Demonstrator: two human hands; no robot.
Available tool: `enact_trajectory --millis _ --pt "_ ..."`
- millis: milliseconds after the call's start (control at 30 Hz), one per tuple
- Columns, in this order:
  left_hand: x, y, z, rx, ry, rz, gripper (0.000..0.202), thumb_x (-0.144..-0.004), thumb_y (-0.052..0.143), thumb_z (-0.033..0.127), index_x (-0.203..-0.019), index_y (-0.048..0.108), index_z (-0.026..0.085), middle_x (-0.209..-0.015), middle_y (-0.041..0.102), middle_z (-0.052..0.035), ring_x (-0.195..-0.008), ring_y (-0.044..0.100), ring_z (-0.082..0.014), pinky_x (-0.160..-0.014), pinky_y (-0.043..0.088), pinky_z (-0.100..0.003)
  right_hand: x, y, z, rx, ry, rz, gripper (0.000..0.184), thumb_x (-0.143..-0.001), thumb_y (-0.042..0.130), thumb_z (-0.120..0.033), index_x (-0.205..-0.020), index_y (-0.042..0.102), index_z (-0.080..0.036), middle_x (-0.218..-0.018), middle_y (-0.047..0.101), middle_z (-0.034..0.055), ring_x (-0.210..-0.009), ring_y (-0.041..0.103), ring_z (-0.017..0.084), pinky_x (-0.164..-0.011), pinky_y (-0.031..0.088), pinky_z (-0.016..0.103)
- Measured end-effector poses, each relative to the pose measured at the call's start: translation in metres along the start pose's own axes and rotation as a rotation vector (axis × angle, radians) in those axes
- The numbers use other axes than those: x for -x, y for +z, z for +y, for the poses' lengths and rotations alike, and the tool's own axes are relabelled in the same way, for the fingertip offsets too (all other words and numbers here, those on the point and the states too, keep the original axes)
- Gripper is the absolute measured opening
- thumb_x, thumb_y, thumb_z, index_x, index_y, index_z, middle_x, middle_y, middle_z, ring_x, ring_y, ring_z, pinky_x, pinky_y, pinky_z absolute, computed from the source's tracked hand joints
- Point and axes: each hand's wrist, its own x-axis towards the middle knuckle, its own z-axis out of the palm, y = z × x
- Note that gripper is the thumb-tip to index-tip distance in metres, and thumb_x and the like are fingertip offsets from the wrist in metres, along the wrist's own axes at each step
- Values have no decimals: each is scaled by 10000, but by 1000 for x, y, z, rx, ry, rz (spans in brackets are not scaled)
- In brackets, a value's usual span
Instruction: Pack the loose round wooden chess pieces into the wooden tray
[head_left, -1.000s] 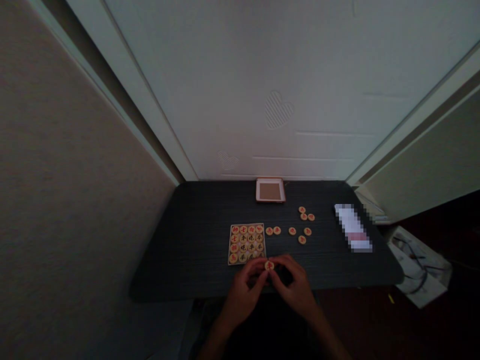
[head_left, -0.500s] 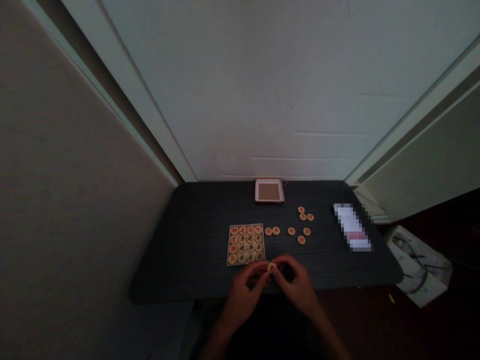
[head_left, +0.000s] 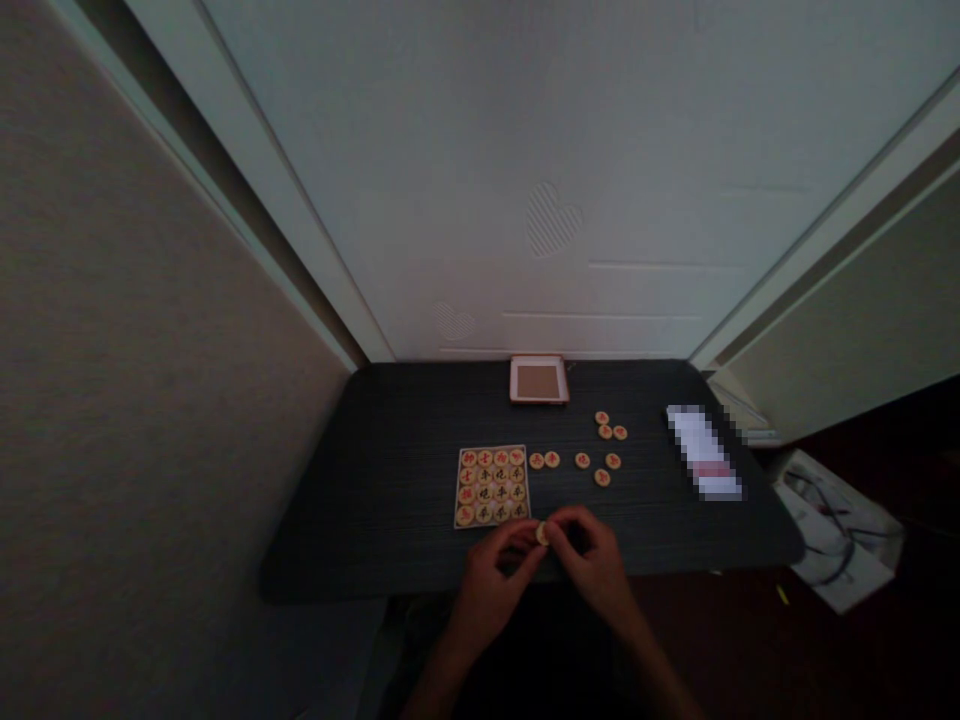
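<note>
At the near edge of the dark table (head_left: 375, 490): my left hand (head_left: 489, 578) and right hand (head_left: 598, 565), fingertips pinched; one filled tray (head_left: 457, 490), just beyond the left hand, the nearer; one round disc (head_left: 542, 534), gripped between both, beside the tray's near right corner.

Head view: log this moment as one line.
left hand, right hand: pinching one disc; box: lettered discs in rows; loose discs: right of box

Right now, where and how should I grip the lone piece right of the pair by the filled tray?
Probably pinch the lone piece by opposite edges of its rim, coming down from above: it's a round disc lying flat, with a gap between it and the pair.
</note>
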Motion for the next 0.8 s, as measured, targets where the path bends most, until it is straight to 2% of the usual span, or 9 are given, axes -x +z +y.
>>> enact_trajectory --millis 600,800 --pt "2 1 -3 18 7 -22 239 -909 674 335 -1128 706 243 -1067 780 -61 -955 741 -221 -871 584 -339 2 -3 -2 -23 -1 -90 156 -917 661 -335 -1012 691 -215 -905 743 45 -850 689 204 -783 543 312" --pt "2 0 -3 11 15 -26 245 -912 667 343 -1129 701 235 -1081 777 -69 -963 741 -227 -871 594 -350 3 -1 -2 -32 34 -73 166 -921 661 -361 -995 699 -217 -900 744 46 -850 690 206 -787 540 313"
